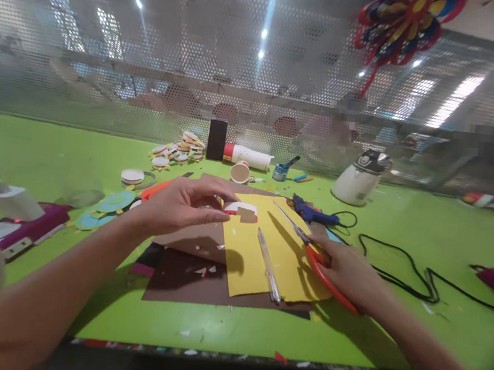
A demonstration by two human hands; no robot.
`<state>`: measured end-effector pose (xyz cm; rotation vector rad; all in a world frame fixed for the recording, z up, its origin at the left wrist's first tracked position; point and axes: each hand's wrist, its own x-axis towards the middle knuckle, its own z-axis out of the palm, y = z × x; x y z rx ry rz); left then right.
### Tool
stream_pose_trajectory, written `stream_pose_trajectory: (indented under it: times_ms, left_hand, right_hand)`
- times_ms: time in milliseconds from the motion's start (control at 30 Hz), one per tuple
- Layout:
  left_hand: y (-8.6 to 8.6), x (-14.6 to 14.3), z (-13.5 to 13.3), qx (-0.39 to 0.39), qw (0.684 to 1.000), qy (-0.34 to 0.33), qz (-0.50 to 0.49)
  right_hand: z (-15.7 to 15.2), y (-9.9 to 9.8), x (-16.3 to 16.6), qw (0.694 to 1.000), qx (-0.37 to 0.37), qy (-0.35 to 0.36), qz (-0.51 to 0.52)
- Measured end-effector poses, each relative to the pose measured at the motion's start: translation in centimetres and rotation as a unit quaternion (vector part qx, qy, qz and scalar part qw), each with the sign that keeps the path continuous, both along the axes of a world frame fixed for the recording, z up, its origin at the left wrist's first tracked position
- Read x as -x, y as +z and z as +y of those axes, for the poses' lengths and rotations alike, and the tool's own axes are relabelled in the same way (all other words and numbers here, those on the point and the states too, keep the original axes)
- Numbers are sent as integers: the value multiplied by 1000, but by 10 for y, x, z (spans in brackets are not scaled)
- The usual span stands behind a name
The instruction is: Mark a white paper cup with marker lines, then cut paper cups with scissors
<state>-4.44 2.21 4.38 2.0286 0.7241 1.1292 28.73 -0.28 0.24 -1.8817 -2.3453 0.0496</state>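
My left hand [183, 205] hovers over the brown card, its fingers pinched on a small red, white and brown paper piece [241, 210] at the top edge of a yellow sheet [266, 252]. My right hand [352, 272] grips red-handled scissors [311, 247], whose blades point up and left over the yellow sheet. A clear pen [268, 265] lies on the yellow sheet between my hands. Dark brown card [184, 278] lies beneath the sheets on the green table [400, 236].
A blue glue gun [312, 212] with a black cord [397, 271] lies beyond the scissors. A white kettle [357, 179], paper cup [240, 172], blue paint pot [280, 172], black box [216, 139] and round paper cut-outs [180, 148] stand further back. A perforated metal screen [152, 81] closes off the far side.
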Motion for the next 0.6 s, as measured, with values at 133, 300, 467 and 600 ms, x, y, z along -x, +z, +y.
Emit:
stream_pose_trajectory:
  times_ms: [133,300,467,600]
  left_hand:
    - [-1,-2,-3,-50,999,1,4]
    - [-3,-5,-7,-170,983,47,49]
    - [-3,-12,-12,-287,951,64,99]
    - [-7,-15,-13,-334,933,74,109]
  right_hand:
    - [8,1,13,999,6,0,-53]
    - [13,-5,21,999,-5,-11,-50]
    - [12,-12,20,999,-10,-22,-46]
    - [10,-17,18,998,-20,-31,-42]
